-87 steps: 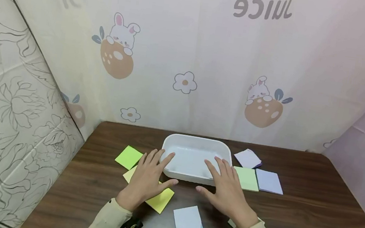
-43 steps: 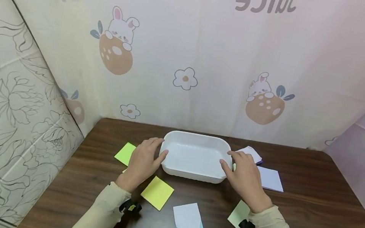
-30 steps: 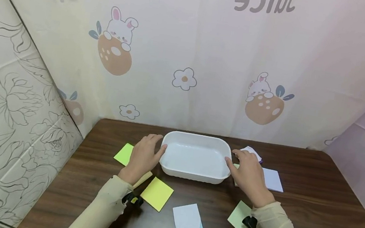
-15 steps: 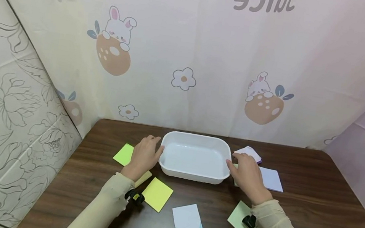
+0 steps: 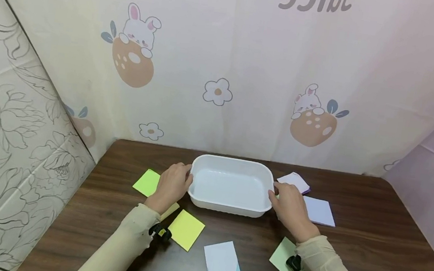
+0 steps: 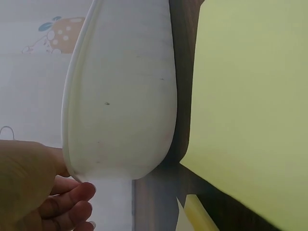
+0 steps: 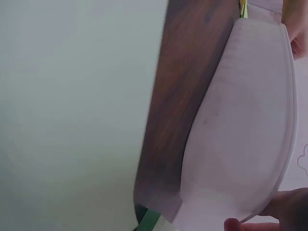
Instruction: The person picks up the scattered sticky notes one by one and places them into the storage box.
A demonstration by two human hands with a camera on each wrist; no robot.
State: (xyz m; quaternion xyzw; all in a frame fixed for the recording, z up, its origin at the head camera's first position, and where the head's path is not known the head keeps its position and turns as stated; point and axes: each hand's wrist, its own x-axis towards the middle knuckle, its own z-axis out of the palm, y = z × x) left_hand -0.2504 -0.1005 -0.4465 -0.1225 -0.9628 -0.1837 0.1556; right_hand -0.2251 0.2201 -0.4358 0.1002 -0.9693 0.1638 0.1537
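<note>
A white, rounded rectangular plastic tray stands on the table with nothing inside. At its left end my left hand grips the rim; the left wrist view shows the thumb against the rim of the tray and the fingers of the left hand curled below it. My right hand holds the opposite end. In the right wrist view, a thumb and fingertip of the right hand meet the rim of the tray. Part of a light green sticky-note pad is hidden behind the right hand.
Sticky-note pads lie around: bright green, pale yellow and yellow at left, light blue in front, pale green under the right wrist, white-purple and lavender at right. A printed curtain hangs behind the brown table.
Both hands, spread over the tray's front earlier, have moved outward to its two ends and taken hold of the rim. The tray and the note pads keep their places on the table.
</note>
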